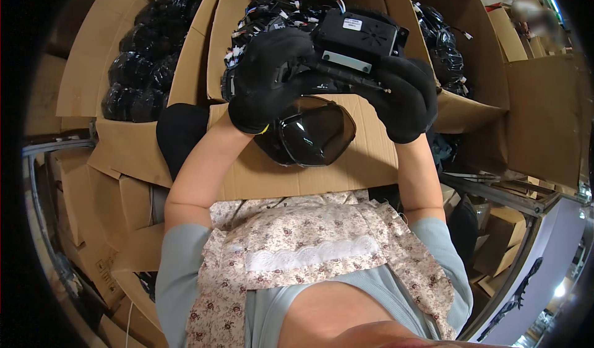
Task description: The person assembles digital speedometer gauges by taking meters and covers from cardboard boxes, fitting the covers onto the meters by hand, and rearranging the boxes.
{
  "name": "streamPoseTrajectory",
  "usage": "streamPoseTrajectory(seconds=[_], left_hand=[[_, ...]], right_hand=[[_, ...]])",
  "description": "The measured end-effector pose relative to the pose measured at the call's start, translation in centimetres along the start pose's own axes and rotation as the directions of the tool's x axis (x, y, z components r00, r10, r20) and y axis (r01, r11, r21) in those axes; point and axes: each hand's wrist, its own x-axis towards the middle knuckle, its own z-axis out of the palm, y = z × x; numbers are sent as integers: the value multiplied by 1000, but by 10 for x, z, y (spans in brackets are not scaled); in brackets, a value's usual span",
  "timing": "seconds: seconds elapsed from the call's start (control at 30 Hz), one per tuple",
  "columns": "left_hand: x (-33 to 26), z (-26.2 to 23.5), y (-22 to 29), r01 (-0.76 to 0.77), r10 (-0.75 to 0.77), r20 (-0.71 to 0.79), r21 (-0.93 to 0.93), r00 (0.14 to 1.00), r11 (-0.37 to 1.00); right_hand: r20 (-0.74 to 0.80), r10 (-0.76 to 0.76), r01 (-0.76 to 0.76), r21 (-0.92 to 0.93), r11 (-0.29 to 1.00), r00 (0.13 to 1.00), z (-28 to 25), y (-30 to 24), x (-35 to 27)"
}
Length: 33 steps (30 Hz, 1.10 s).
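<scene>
Both my hands wear black gloves and are raised over the middle carton. Between them is a black electronic module with a slotted round vent, a white label, a pale strip along its near edge and a wire lead with a white plug at its far left. My left hand is curled round the module's left end. Around its right end, my right hand is closed too, with the fingertips partly hidden. Below them a glossy, dark tinted plastic cover rests on a cardboard flap in front of me.
Behind my hands, an open carton holds many black parts with wires and white plugs. The left carton contains dark parts in clear plastic wrap. More wrapped parts fill the right carton. Metal rails flank me.
</scene>
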Motion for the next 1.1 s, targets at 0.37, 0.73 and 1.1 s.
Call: streamPoseTrajectory(seconds=[0.37,0.73,1.1], left_hand=[[8,2,-2,55,-66,-92,-111,994,992],[-2,3,4,-333,329,48,95,943,938],[5,-2,15,-174,183,46,-160,982,972]], right_hand=[[-59,-9,14,89,996,998,-6,-14,2],[121,-17,21,-30,999,992,-31,-14,-11],[-22,-38,37,-33,999,999,-29,-19,-36]])
